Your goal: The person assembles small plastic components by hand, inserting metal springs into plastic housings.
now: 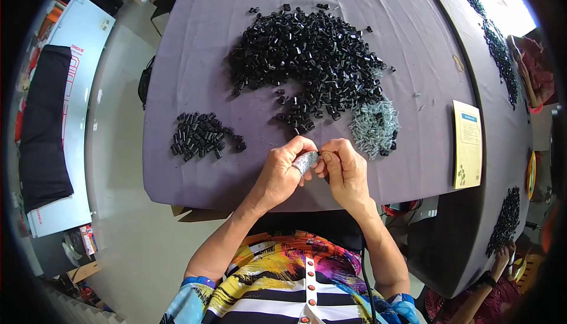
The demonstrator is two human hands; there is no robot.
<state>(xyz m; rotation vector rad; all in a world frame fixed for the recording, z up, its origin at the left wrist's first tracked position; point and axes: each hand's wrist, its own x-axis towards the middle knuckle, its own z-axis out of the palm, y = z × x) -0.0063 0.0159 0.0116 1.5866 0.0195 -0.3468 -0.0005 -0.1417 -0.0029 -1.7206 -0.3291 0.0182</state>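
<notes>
My left hand (280, 169) and my right hand (346, 172) meet at the table's near edge, both closed with fingertips pinched together. Between them shows a bit of a small black part (319, 154), mostly hidden by the fingers. A grey wrap (305, 162) covers my left thumb. Just beyond my hands spreads a large heap of small black plastic parts (307, 49). Small clear plastic pieces (373, 126) are piled beyond my right hand. To the left lies a smaller group of black cylindrical pieces (201, 135).
A grey-purple cloth covers the table (183, 58). On the right lies a yellow printed packet (468, 147), with a tan rubber band (458, 63) farther off. Another person's hand (502, 259) touches a black pile (505, 221) at lower right. Black cloth (44, 129) drapes a white box at left.
</notes>
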